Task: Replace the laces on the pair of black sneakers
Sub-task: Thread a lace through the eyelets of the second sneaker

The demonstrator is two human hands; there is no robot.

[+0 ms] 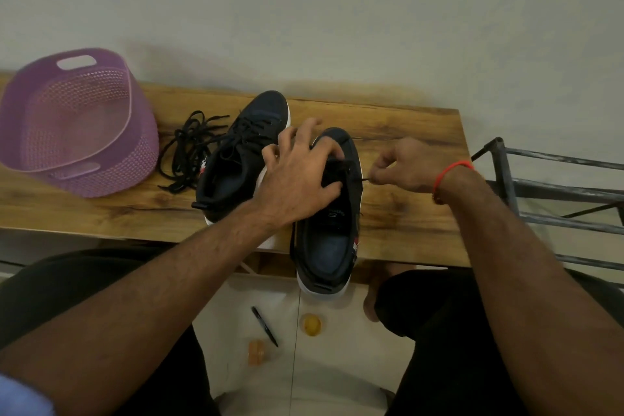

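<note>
Two black sneakers with white soles lie on a wooden bench (405, 213). The left sneaker (236, 162) is laced. The right sneaker (331, 233) overhangs the bench's front edge. My left hand (300, 176) rests on the right sneaker's lacing area, fingers curled over its tongue and laces. My right hand (405, 164) pinches the tip of a black lace (363, 180) that runs out of the shoe's right side. A loose pile of black laces (189, 149) lies to the left of the left sneaker.
A purple plastic basket (111, 165) lies tipped at the bench's left end. A metal rack (557, 196) stands to the right. On the floor between my knees are a black pen (265, 326) and two small orange items (310, 324).
</note>
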